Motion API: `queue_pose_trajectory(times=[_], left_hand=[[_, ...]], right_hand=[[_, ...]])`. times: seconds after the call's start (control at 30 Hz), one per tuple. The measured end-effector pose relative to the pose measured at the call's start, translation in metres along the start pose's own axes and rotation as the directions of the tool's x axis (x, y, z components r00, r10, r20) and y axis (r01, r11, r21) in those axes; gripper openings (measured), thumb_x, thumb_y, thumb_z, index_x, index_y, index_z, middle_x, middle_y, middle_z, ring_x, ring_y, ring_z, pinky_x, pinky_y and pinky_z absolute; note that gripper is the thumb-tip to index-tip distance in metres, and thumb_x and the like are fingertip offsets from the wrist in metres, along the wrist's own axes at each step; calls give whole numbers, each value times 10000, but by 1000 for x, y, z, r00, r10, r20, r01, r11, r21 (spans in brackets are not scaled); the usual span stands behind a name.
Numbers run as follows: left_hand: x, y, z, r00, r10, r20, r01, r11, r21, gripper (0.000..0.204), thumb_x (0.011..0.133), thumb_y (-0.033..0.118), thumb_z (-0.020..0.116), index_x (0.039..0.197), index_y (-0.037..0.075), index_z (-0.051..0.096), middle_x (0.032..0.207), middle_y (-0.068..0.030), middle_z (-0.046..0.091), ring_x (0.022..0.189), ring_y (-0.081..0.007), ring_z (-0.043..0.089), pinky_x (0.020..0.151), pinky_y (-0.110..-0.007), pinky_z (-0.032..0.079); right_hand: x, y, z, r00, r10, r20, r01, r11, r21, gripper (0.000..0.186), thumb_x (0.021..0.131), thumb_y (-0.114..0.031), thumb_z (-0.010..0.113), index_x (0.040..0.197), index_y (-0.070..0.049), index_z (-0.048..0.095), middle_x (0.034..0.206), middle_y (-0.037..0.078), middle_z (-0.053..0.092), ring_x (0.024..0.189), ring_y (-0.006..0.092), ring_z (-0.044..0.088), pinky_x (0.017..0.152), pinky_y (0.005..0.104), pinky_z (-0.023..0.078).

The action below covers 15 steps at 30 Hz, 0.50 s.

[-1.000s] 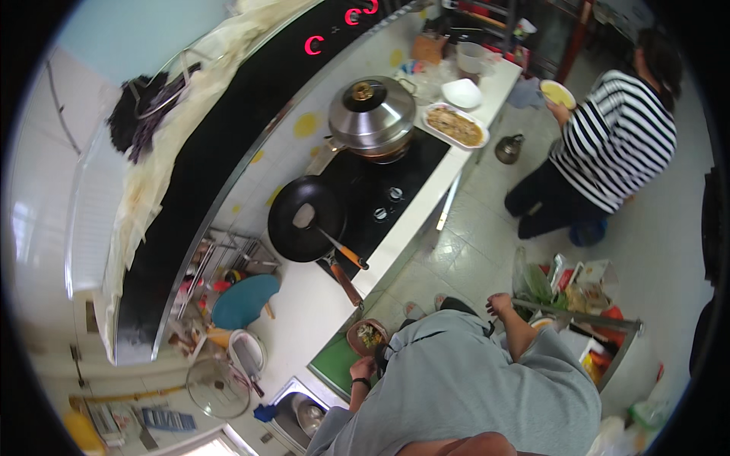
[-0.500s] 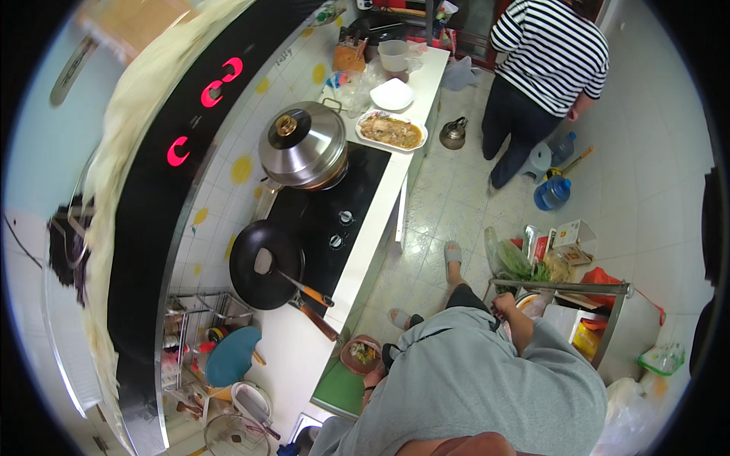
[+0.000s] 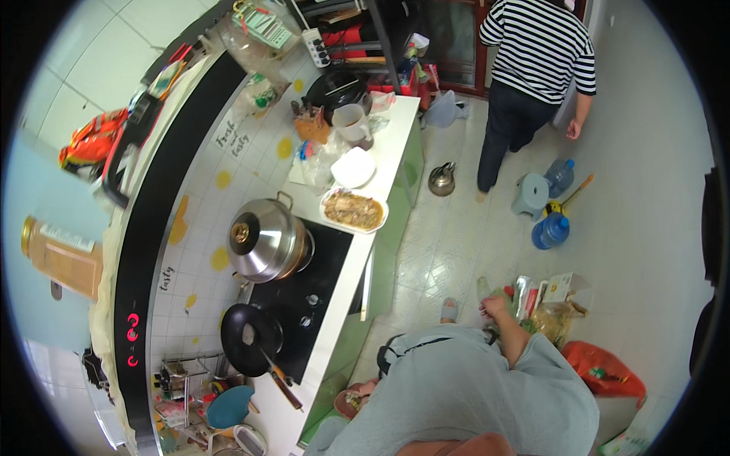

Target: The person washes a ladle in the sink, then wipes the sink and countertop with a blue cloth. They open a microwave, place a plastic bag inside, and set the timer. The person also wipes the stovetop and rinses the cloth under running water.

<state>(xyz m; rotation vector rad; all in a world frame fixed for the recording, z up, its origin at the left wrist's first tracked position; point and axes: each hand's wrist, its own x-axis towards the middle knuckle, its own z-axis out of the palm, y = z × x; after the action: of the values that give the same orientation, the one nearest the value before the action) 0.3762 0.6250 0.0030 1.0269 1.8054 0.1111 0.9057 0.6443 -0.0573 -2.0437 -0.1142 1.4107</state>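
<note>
My left hand (image 3: pixel 368 387) is at the rim of a brownish basin (image 3: pixel 347 403) with food scraps in it, low beside the counter front. Its fingers look closed on the rim, though my grey shirt hides part of the hand and basin. On the right, my right hand (image 3: pixel 493 306) reaches forward and down over the floor, near a pale green bottle-like thing (image 3: pixel 482 286) and packages. Those fingers look bent together; anything between them is too small to make out.
A wok (image 3: pixel 239 346) and a lidded steel steamer (image 3: pixel 266 247) stand on the hob. A dish of food (image 3: pixel 353 210) sits farther along the counter. A kettle (image 3: pixel 442 181), stool (image 3: pixel 530 196) and blue water bottle (image 3: pixel 550 231) stand on the floor. Another person (image 3: pixel 532 83) stands ahead.
The view has tilted forward, so the counter sits lower in it. My right hand has moved forward from beside the metal rail. The other person has stepped, uncovering the stool.
</note>
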Motion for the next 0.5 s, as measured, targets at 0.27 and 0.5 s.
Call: queue_pose_trajectory(times=[0.27, 0.5], left_hand=[[72, 180, 70, 977, 214, 24, -215, 962, 171, 374, 1009, 357, 520, 1080, 70, 749, 1019, -166, 752, 955, -265, 712, 869, -405, 540], [142, 286, 99, 960, 129, 249, -260, 747, 612, 375, 933, 433, 526, 1044, 164, 763, 1034, -161, 732, 959, -362, 683, 831, -495, 535]], right_hand=[[108, 22, -115, 936, -348, 55, 245, 532, -811, 147, 847, -78, 609, 769, -10, 714, 797, 177, 713, 580, 279, 690, 477, 415, 528], [115, -59, -131, 940, 341, -24, -342, 938, -62, 293, 912, -228, 599, 682, -52, 640, 615, 102, 610, 435, 233, 536, 400, 399, 399]])
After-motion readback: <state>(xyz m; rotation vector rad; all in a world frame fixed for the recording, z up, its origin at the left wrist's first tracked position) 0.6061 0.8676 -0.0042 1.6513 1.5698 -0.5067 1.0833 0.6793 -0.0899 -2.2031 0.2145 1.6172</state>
